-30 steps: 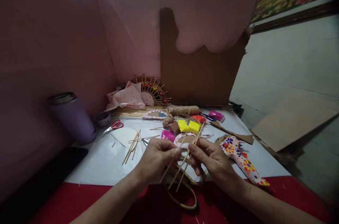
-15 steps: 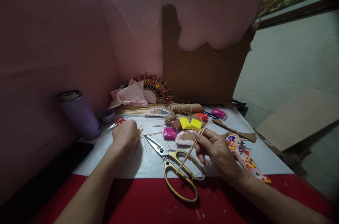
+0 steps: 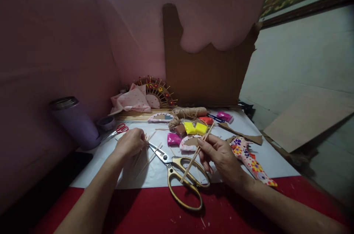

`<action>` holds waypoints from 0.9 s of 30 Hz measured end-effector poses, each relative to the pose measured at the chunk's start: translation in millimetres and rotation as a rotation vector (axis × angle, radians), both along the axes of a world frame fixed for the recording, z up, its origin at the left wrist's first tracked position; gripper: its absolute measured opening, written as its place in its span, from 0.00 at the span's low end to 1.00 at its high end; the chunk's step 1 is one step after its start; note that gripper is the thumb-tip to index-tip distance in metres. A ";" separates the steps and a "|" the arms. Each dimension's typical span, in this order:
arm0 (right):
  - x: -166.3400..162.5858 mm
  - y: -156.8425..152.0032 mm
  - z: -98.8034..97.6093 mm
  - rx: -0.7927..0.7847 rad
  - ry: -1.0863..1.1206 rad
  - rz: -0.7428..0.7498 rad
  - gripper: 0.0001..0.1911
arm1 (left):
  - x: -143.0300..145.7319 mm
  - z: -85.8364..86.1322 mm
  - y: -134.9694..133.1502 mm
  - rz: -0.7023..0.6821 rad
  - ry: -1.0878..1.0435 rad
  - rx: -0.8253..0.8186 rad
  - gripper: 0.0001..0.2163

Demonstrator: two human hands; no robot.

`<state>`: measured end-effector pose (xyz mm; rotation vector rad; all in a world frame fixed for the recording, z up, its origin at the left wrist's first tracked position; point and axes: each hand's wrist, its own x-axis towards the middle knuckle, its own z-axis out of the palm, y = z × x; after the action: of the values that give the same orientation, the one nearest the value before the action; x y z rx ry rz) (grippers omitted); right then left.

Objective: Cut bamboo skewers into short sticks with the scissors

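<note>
Starting at the far left, a purple tumbler (image 3: 73, 123) stands on the tabletop (image 3: 143, 208) against the pink wall, with small red-handled scissors (image 3: 119, 129) just beside it. Next along is the left hand (image 3: 129, 142), knuckles up and fingers curled down onto the loose sticks (image 3: 148, 154) scattered on the white paper (image 3: 157, 175). Whether it actually pinches any of them cannot be told. Gold scissors (image 3: 179, 175) lie in the middle, blades pointing toward that hand and handles reaching onto the red cloth. Above the handles, the right hand (image 3: 221, 158) grips a few thin wooden sticks (image 3: 190, 165) between thumb and fingertips, slanted up to the right. Behind them sit a pink clay packet (image 3: 173, 139), yellow clay packets (image 3: 195, 128) and a twine spool (image 3: 190, 112). A flower-painted cutout (image 3: 249, 160) lies just right of the right hand.
</note>
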<state>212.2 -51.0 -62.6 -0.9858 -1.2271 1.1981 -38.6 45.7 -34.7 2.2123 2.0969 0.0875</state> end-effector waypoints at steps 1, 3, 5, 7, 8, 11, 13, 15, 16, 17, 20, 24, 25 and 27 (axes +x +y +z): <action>0.0 -0.1 0.1 0.002 -0.002 -0.001 0.15 | -0.8 -1.7 1.2 0.003 0.001 0.003 0.07; -0.4 -0.2 0.5 0.003 -0.002 -0.005 0.15 | -1.6 -2.8 2.3 0.016 0.004 0.013 0.06; -0.8 0.2 0.8 0.002 0.000 -0.002 0.15 | -0.1 -0.5 0.5 0.025 0.005 0.035 0.08; -1.2 0.9 0.8 0.000 0.006 0.007 0.15 | 4.0 3.7 -4.3 -0.006 -0.008 0.041 0.11; -1.2 1.3 0.6 0.000 0.009 0.010 0.15 | 6.7 5.7 -7.6 -0.043 -0.019 0.022 0.13; -1.1 2.2 -0.6 0.001 0.014 0.011 0.16 | 14.4 9.0 -17.7 -0.173 -0.046 -0.100 0.12; -1.0 2.1 -1.4 0.000 0.012 0.005 0.16 | 16.9 8.5 -21.7 -0.216 -0.047 -0.154 0.08; -1.1 1.6 -1.9 -0.009 0.007 0.000 0.16 | 16.5 6.8 -22.1 -0.219 -0.039 -0.158 0.06; -1.2 1.3 -1.8 -0.012 0.005 -0.002 0.15 | 15.6 5.8 -21.2 -0.209 -0.032 -0.148 0.06; -1.4 0.9 -1.5 -0.015 0.004 -0.004 0.15 | 14.4 4.8 -19.8 -0.191 -0.023 -0.135 0.06; -2.1 -0.7 0.3 -0.013 -0.006 -0.006 0.15 | 11.0 2.0 -15.2 -0.095 0.007 -0.071 0.07; -3.4 -3.0 3.9 -0.005 -0.027 -0.021 0.16 | 5.7 2.9 -10.4 0.035 0.024 -0.008 0.09; -3.7 -3.6 4.6 -0.004 -0.035 -0.026 0.17 | 2.7 4.8 -9.0 0.054 0.021 0.000 0.10; -4.3 -4.3 5.4 0.000 -0.051 -0.032 0.17 | -7.1 10.6 -5.5 0.104 0.013 0.027 0.11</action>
<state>207.8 -55.3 -57.2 -1.0373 -1.2466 1.1542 -45.7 40.2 -24.1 2.1231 2.2302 0.1094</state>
